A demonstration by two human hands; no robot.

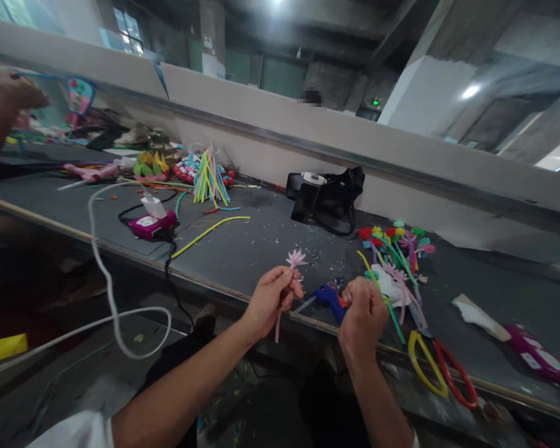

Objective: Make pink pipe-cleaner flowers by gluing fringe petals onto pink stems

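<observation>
My left hand (271,298) is closed round the stem of a small pink pipe-cleaner flower (295,257), which points upward above my fingers while its stem hangs below my palm. My right hand (363,314) is curled into a fist just to the right, over the table's front edge, and what it holds is hidden. A blue glue gun (327,294) lies on the dark table (252,242) between my hands. Finished pipe-cleaner flowers (394,246) in red, green and pink lie in a heap beyond my right hand.
Yellow and red scissors (441,370) lie at the front edge on the right. A black bag (326,196) stands by the back wall. A magenta power strip (152,224) with a white cable and a bundle of coloured pipe cleaners (208,177) lie to the left. Another person's hand (9,93) shows far left.
</observation>
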